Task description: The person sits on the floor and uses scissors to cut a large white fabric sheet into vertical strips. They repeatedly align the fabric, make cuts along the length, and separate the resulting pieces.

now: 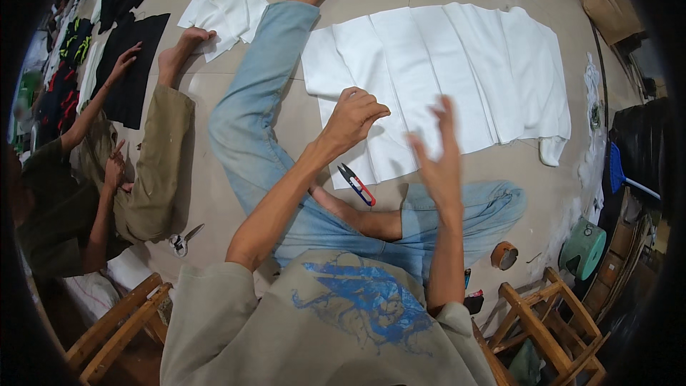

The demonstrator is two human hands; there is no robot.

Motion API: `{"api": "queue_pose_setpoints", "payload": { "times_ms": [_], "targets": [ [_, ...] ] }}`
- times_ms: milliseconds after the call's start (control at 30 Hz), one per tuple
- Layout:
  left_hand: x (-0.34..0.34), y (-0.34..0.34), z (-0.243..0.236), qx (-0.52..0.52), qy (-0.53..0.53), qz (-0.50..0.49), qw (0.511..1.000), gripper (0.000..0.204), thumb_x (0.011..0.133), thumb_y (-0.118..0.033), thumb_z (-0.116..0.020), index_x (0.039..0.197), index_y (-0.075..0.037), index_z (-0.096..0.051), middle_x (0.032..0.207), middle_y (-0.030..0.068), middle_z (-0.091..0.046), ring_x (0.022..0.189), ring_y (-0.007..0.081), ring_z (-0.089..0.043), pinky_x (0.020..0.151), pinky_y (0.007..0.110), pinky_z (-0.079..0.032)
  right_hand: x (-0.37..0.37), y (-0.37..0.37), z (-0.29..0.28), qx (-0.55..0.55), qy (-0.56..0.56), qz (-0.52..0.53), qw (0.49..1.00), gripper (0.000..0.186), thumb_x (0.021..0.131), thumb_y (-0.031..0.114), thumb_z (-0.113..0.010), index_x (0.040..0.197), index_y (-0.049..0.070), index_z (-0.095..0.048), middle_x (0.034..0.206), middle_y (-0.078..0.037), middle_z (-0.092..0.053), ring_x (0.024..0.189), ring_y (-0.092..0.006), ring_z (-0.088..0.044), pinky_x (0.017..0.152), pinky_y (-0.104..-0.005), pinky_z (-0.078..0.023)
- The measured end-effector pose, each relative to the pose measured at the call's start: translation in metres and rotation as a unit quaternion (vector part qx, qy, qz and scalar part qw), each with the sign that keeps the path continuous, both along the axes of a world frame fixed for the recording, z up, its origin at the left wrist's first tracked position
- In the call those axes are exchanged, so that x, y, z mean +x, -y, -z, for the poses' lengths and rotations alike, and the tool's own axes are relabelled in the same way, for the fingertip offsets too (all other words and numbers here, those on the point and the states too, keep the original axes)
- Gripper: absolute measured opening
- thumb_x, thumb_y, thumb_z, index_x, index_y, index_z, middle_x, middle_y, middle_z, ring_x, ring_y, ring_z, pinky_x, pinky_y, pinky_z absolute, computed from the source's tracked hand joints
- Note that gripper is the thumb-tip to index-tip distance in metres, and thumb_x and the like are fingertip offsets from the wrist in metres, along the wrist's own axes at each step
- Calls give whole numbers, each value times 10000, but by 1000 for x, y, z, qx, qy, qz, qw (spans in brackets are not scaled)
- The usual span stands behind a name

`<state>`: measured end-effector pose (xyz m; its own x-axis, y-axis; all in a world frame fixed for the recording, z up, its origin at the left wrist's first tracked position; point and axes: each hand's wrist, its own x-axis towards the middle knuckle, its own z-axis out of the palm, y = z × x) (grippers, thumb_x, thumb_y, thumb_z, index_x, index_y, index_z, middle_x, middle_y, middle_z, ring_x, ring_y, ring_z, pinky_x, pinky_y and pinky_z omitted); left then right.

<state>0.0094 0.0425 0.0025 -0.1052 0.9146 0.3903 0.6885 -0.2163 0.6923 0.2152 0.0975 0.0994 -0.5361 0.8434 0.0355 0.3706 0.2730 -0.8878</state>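
My left hand (355, 116) is held over overlapping white cloth pieces (457, 78) spread in a row on the floor. Its fingers are pinched together; whatever they may hold is too small to make out. To its right, my right hand (437, 161) is raised above the near edge of the cloth, thumb and fingers apart and blurred by motion, with nothing visible in it. A pair of thread snips (357, 185) with dark blades and a red and blue handle lies between my legs, beside the cloth's lower left corner and touching neither hand.
A co-worker (64, 193) sits at the left, with scissors (184, 241) on the floor nearby. Crumpled white cloth (227, 7) and black cloth pieces (133, 64) lie beyond. Wooden stools (550, 322), a brown tape roll (504, 255) and a green stool (582, 249) stand at right.
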Motion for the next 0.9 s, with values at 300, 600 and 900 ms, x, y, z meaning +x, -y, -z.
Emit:
{"api": "queue_pose_setpoints", "payload": {
  "times_ms": [300, 600, 900],
  "targets": [
    [-23, -19, 14, 26, 61, -123, 990, 280, 953, -108, -671, 1230, -95, -712, 1281, 177, -642, 1258, 372, -559, 1115, 481, -381, -34, -8, 58, -197, 48, 37, 979, 295, 987, 230, -701, 953, -60, -740, 625, -10, -519, 609, -84, -404, 541, -289, -341],
    [-104, -71, 80, -156, -146, -225, 951, 564, 1001, -490, -594, 1497, -226, -556, 1622, 335, -247, 1516, 553, -151, 1213, 655, -145, -39, -2, 35, -191, 3, 66, 979, 349, 1020, 249, -682, 845, -53, -678, 659, 9, -530, 632, -67, -405, 575, -256, -344],
    [-90, -78, 78, -173, -151, -253, 940, 626, 975, -577, -569, 1523, -278, -522, 1631, 342, -226, 1515, 587, -114, 1187, 719, -117, -73, -2, 73, -296, -393, 70, 868, 296, 1126, 244, -446, 883, 77, -467, 851, -49, -518, 917, -189, -569, 1215, -474, -310]
  ]
}}
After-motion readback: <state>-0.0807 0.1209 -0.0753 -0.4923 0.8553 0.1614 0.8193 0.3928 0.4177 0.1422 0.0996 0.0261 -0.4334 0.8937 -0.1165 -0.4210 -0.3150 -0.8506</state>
